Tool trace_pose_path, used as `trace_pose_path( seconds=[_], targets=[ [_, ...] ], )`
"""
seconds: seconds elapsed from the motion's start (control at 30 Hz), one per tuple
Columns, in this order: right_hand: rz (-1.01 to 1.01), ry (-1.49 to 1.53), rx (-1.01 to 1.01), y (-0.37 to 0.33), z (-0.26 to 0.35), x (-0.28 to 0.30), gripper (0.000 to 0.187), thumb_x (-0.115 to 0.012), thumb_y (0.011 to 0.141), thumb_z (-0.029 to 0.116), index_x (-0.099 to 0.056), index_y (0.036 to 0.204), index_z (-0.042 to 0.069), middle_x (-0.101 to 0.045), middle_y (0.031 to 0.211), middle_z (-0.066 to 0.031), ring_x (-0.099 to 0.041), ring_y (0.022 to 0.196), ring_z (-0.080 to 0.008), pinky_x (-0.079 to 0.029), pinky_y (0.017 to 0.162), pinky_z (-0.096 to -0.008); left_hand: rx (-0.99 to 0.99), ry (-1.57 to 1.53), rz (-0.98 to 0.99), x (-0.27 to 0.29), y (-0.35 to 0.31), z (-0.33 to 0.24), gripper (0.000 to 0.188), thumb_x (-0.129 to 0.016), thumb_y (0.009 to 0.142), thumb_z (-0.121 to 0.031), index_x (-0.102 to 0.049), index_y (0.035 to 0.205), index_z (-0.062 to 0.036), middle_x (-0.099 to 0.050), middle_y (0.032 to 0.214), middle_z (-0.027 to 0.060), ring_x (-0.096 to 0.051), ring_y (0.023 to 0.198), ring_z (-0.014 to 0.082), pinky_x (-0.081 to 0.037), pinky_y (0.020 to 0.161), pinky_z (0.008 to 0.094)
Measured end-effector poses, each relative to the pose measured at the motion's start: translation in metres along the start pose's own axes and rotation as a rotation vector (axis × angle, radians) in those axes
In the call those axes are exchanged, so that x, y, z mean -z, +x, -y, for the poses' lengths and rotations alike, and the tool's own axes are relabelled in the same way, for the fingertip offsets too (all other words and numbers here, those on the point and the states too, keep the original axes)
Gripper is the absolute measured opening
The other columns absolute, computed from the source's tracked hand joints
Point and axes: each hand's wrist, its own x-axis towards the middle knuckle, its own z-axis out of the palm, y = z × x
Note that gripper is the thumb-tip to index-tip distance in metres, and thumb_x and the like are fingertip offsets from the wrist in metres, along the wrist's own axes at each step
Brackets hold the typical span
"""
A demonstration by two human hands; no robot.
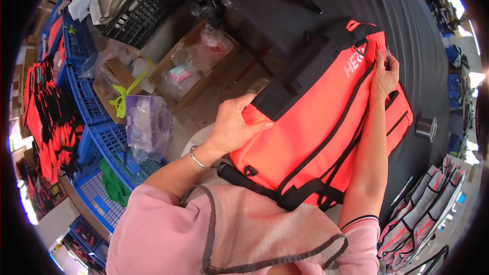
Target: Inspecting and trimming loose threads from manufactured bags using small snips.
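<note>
Head view, looking down: a large orange bag with black trim and straps (326, 122) lies across the near edge of a dark counter (428, 30), its long axis running on a diagonal from the lower left, close to the person's body, up to the right, farther away. The left hand (235, 125) rests on the bag's near left edge, beside the black top panel, with fingers curled over the orange fabric and the thumb along the seam; its grip is partly closed on the fabric, pressing rather than pinching. A thin metal bangle (197, 159) circles that wrist. The right hand (384, 77) reaches along the bag's length to its far upper corner, with fingers spread flat against the orange face near the black binding; whether it grips the edge or only presses on it cannot be told. So the bag lies between the two hands, the left at the near end and the right at the far end. A roll of tape (426, 127) sits on the counter just beyond the bag's right side. To the left, well apart, stand blue plastic crates (102, 122) and an open cardboard box (196, 61) of plastic-wrapped items.
</note>
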Motion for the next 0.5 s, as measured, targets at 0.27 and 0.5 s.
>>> trace_pose_path(
  seconds=[0.27, 0.5],
  targets=[
    [0.161, 0.155, 0.098, -0.092, 0.104, 0.049, 0.034, -0.070, 0.091, 0.020, -0.063, 0.117, 0.000, -0.061, 0.095, -0.0005, -0.055, 0.087, -0.0103, -0.045, 0.078, -0.0244, -0.161, -0.491, -0.263, -0.002, -0.005, 0.037, 0.052, -0.076, 0.082, -0.011, -0.056, 0.129, 0.0009, -0.067, 0.114, 0.0112, -0.063, 0.099, 0.0154, -0.050, 0.091, 0.0291],
    [0.878, 0.148, 0.140, -0.152, 0.177, 0.045, 0.037, -0.071, 0.088, 0.009, -0.057, 0.122, 0.002, -0.065, 0.097, -0.0124, -0.065, 0.087, -0.0190, -0.053, 0.080, -0.0306, -0.072, -0.255, -0.154, 0.018, -0.002, 0.036, 0.030, -0.069, 0.091, -0.011, -0.067, 0.119, 0.0003, -0.071, 0.106, 0.0104, -0.064, 0.093, 0.0119, -0.050, 0.084, 0.0249]
  ],
)
